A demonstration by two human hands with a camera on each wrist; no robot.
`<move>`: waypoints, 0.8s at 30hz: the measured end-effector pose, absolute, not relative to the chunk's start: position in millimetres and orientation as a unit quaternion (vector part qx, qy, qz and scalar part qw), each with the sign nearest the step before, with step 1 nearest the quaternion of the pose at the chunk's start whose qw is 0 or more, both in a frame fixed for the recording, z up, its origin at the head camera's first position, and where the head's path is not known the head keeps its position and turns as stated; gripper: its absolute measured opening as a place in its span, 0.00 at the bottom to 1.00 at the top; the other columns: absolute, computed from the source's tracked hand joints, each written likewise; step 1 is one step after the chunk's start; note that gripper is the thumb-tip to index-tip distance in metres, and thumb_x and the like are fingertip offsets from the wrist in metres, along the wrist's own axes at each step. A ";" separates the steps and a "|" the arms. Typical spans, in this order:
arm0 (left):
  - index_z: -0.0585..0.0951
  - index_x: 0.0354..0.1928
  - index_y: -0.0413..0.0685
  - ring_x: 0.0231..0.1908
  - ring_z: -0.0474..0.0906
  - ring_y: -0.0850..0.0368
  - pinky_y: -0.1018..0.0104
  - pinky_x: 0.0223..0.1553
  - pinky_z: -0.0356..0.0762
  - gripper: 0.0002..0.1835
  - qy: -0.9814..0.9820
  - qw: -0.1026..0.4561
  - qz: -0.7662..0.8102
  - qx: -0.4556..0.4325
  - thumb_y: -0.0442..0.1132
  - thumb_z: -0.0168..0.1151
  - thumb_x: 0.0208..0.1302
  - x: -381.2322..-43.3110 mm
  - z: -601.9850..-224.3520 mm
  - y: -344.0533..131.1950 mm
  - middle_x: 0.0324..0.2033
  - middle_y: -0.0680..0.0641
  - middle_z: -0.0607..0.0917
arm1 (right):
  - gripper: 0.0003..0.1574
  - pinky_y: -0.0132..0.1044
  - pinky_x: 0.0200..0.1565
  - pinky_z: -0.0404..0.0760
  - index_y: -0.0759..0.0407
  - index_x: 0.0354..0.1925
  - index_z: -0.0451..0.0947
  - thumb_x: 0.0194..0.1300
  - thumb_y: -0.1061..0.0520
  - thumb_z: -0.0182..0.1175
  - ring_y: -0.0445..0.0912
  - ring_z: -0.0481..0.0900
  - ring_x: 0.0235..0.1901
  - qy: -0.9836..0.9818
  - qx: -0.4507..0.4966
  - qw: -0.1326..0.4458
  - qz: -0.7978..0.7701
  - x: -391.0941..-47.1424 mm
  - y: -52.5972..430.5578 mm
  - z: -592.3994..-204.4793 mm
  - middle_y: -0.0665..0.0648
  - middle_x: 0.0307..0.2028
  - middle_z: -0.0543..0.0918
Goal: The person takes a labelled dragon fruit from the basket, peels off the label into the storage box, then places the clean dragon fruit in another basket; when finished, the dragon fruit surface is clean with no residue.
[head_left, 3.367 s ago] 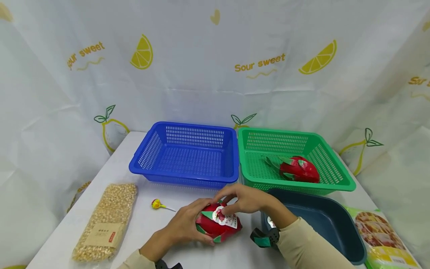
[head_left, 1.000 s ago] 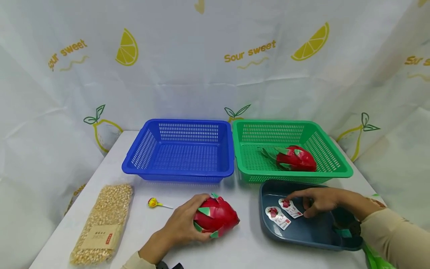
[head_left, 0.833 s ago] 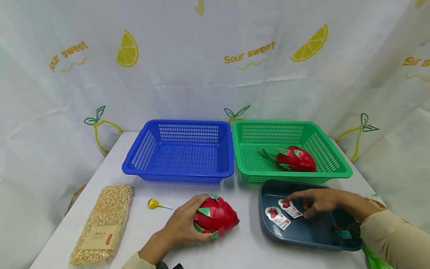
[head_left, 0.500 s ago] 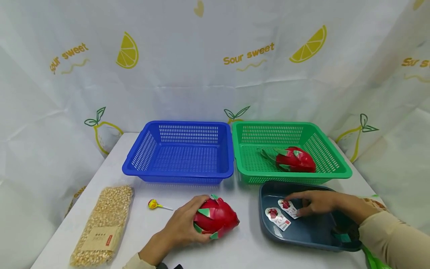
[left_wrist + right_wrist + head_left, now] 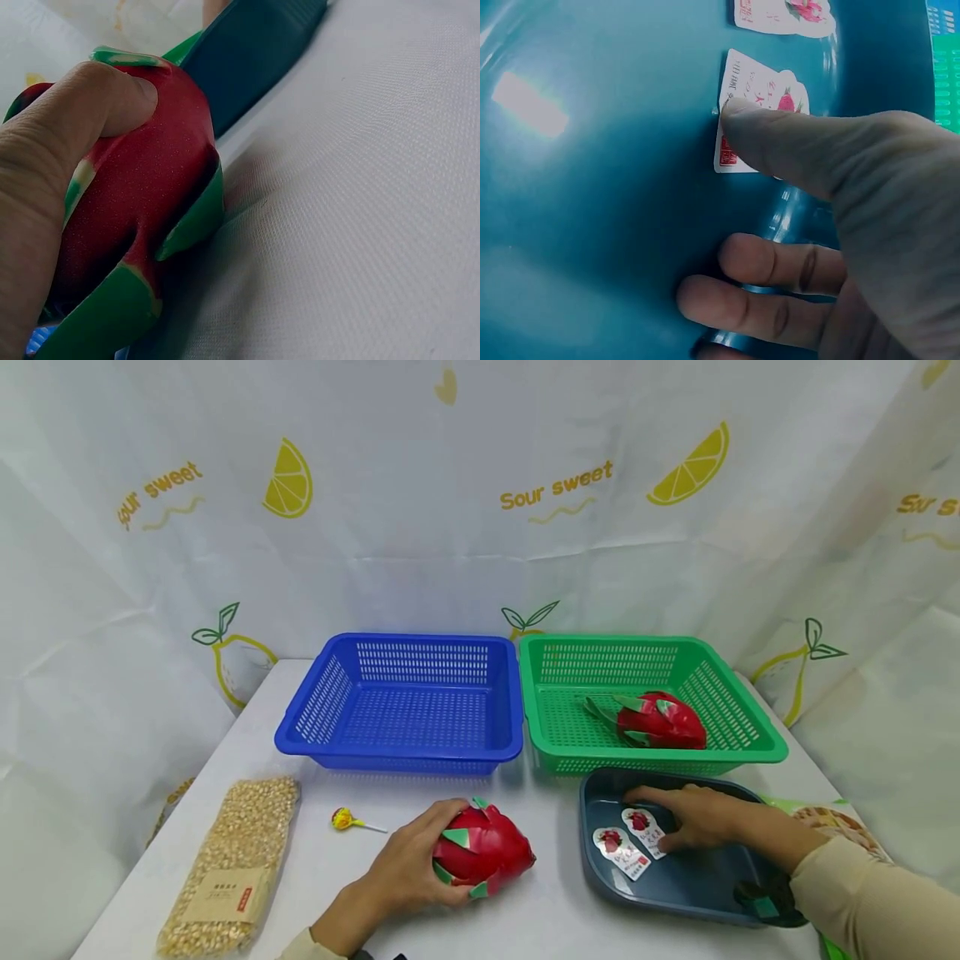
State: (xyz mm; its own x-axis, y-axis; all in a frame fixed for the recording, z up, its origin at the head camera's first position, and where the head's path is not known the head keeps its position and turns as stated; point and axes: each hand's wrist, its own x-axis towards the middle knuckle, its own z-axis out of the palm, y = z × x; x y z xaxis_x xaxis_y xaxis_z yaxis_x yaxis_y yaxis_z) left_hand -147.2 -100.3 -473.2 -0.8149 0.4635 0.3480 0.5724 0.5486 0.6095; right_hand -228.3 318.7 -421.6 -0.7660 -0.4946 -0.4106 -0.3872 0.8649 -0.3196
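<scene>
My left hand [image 5: 412,864] grips a red dragon fruit [image 5: 491,852] with green scales on the white table. In the left wrist view, its thumb [image 5: 124,101] lies along the red skin. Reaching into a dark blue tray [image 5: 622,900], my right hand [image 5: 693,817] has its thumb [image 5: 769,135] on a white label [image 5: 643,832] with a dragon fruit picture. Its other fingers [image 5: 750,304] are spread beside the label, loosely bent. A second similar label [image 5: 621,853] lies flat just left of it on the tray floor.
Behind are a blue basket [image 5: 397,758] and a green basket [image 5: 585,758] with another dragon fruit [image 5: 663,720]. A lollipop [image 5: 343,818] and a bag of corn kernels [image 5: 232,860] lie at the left. A green food packet [image 5: 832,817] lies right of the tray.
The right hand went from the dragon fruit into the tray, and the fruit shows no label now. Lately its thumb shifted left onto the label. The left hand keeps its grip.
</scene>
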 end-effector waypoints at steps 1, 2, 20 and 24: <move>0.66 0.66 0.57 0.54 0.74 0.58 0.65 0.44 0.79 0.50 -0.877 0.076 -0.371 -0.297 0.51 0.79 0.36 -147.4 -473.3 -100.1 0.59 0.59 0.72 | 0.43 0.58 0.39 0.76 0.39 0.64 0.67 0.52 0.42 0.72 0.52 0.71 0.38 0.933 -0.232 0.250 -0.111 -228.1 318.7 -421.1 0.55 0.46 0.78; 0.66 0.66 0.57 0.53 0.74 0.57 0.65 0.44 0.79 0.50 -0.876 0.078 -0.370 -0.298 0.51 0.79 0.36 -147.6 -473.5 -99.9 0.59 0.58 0.72 | 0.43 0.55 0.37 0.77 0.40 0.64 0.67 0.52 0.42 0.73 0.52 0.72 0.36 0.931 -0.234 0.254 -0.119 -228.1 319.4 -419.7 0.55 0.42 0.79; 0.67 0.67 0.54 0.54 0.73 0.57 0.59 0.46 0.79 0.49 -0.888 0.069 -0.349 -0.292 0.55 0.77 0.40 -145.3 -469.9 -100.3 0.60 0.59 0.72 | 0.36 0.38 0.34 0.81 0.66 0.67 0.57 0.67 0.59 0.61 0.50 0.82 0.40 0.887 -0.290 0.200 -0.299 -217.9 368.2 -322.3 0.62 0.47 0.78; 0.66 0.67 0.55 0.55 0.72 0.58 0.54 0.49 0.77 0.49 -0.895 0.058 -0.336 -0.288 0.56 0.76 0.41 -145.0 -467.1 -100.3 0.60 0.59 0.71 | 0.37 0.45 0.37 0.81 0.64 0.66 0.61 0.65 0.56 0.64 0.58 0.79 0.46 0.931 -0.246 0.091 -0.253 -216.6 386.0 -312.3 0.64 0.52 0.77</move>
State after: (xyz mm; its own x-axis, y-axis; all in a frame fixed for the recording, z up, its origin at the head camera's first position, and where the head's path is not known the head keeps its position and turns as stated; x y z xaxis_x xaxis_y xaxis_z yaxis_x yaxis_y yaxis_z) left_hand -145.0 -100.3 -467.1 -0.8273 0.4769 0.2969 0.5544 0.6076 0.5687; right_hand -216.6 386.0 -312.3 -0.8624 -0.5042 -0.0441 -0.4126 0.7507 -0.5160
